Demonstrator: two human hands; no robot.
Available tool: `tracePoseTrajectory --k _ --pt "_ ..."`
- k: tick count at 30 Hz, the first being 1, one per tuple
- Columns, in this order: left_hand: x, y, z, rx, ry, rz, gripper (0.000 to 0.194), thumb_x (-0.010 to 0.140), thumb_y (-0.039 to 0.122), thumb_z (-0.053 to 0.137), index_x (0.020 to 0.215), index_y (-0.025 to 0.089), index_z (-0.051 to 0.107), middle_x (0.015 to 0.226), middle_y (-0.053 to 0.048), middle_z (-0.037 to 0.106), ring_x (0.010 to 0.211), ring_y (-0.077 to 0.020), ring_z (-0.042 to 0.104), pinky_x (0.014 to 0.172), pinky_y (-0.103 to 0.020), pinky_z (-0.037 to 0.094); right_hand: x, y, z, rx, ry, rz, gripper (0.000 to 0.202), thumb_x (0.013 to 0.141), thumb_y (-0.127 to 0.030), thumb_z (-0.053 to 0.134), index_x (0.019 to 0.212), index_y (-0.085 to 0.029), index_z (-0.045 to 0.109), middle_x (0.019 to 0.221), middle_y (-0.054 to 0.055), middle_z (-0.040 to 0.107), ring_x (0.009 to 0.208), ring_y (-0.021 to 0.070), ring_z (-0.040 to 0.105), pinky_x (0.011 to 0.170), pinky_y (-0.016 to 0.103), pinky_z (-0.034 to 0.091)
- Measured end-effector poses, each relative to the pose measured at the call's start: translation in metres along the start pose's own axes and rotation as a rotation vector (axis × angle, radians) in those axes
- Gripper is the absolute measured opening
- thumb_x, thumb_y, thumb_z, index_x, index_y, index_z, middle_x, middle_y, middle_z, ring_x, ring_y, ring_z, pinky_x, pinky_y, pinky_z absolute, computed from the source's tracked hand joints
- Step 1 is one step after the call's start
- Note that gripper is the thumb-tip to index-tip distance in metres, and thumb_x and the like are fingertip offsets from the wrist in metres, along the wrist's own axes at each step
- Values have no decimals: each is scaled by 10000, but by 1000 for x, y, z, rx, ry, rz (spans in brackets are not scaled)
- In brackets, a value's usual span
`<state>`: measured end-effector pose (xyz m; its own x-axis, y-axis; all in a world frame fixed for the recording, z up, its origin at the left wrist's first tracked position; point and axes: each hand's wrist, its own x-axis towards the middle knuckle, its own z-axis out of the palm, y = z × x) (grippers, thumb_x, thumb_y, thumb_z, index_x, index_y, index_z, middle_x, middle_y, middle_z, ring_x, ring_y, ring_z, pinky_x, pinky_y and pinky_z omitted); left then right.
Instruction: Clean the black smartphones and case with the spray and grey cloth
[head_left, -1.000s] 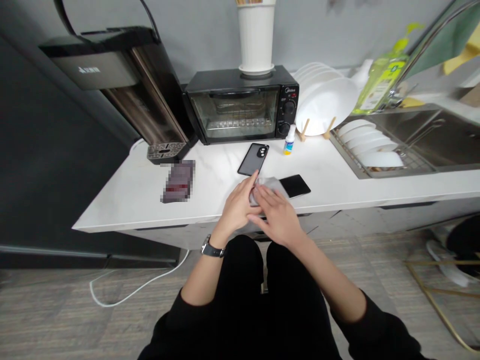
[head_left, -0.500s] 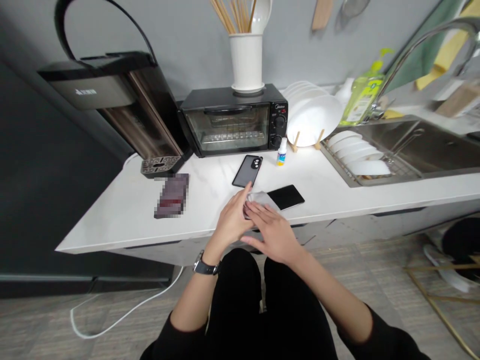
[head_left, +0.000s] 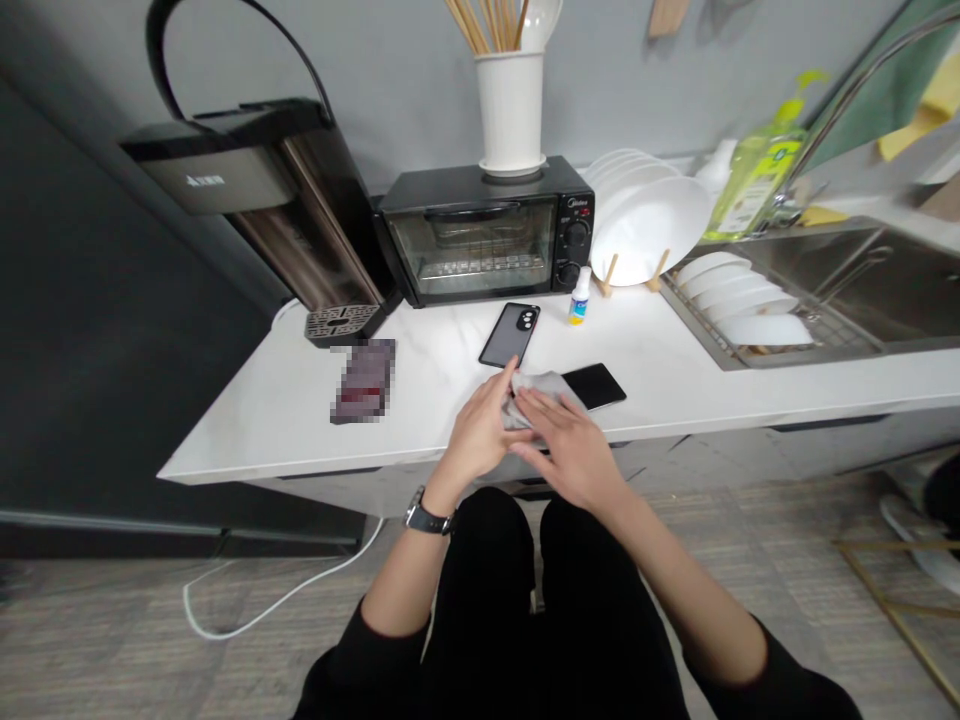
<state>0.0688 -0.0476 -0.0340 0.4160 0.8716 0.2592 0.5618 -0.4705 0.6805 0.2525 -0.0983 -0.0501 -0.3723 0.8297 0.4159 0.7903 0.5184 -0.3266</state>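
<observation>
A crumpled light grey cloth (head_left: 553, 384) lies bunched between my two hands at the counter's front edge. My left hand (head_left: 480, 428) is closed at the cloth's left side, its index finger pointing forward. Across the top of the cloth lies my right hand (head_left: 574, 450), fingers together and pressed onto it, thumb towards my left palm. A small dark edge shows at the cloth's left; what it belongs to is hidden. Just right of the cloth, a black smartphone (head_left: 596, 386) rests screen up. Beyond my left fingertips lies a dark-rimmed phone case (head_left: 510, 335) with camera holes. A small spray bottle (head_left: 579, 297) stands behind.
A toaster oven (head_left: 480, 245) stands at the back, bearing a white utensil holder (head_left: 511, 110). A tall dispenser (head_left: 300, 210) and a blurred-out dark item (head_left: 365, 380) are at left. White plates (head_left: 649, 230) stand in a rack near the sink (head_left: 892, 270).
The view has shifted, so the whole counter appears further right. My hands stay on the cloth, which shows a little more between them.
</observation>
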Motion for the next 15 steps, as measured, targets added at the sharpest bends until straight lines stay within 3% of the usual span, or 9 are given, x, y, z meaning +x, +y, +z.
tracePoseTrajectory --k 3,5,7,11,13,15 --pt "0 2 1 -21 12 -28 1194 762 316 926 1699 357 188 1586 -101 550 1311 -297 631 1158 -503 477 -1 36 -12 -127 100 185 724 1080 -619 400 1559 -90 521 1599 207 524 1502 352 505 1235 593 401" --pt "0 3 1 -23 21 -40 1213 749 330 937 1698 364 182 1588 -100 549 1308 -303 631 1160 -517 472 -3 45 -14 -194 154 270 795 1057 -656 426 1554 -42 514 1598 253 504 1496 402 499 1219 627 402" --pt "0 2 1 -32 15 -39 1196 755 321 929 1698 355 194 1589 -111 545 1304 -307 636 1158 -516 475 -2 34 -9 -180 136 226 830 1037 -687 447 1556 -42 512 1611 249 487 1504 405 489 1230 624 393" --pt "0 -2 0 -28 -5 -13 1120 786 211 863 1696 338 224 1593 -119 540 1381 -311 594 1190 -507 453 9 -5 6 -40 16 5 759 1045 -672 451 1567 -127 524 1623 164 504 1525 319 479 1265 548 390" --pt "-1 -3 -1 -23 -2 4 1088 806 203 841 1695 337 229 1602 -119 531 1414 -309 569 1205 -508 438 15 -3 5 -13 -7 -10 693 1068 -633 429 1559 -157 541 1608 138 531 1515 294 497 1255 536 408" --pt "-1 -1 0 -29 7 -4 1094 809 256 862 1694 341 225 1596 -118 536 1369 -305 600 1183 -510 458 17 15 0 -52 23 65 677 1081 -609 415 1540 -134 561 1585 162 551 1495 311 520 1243 548 417"
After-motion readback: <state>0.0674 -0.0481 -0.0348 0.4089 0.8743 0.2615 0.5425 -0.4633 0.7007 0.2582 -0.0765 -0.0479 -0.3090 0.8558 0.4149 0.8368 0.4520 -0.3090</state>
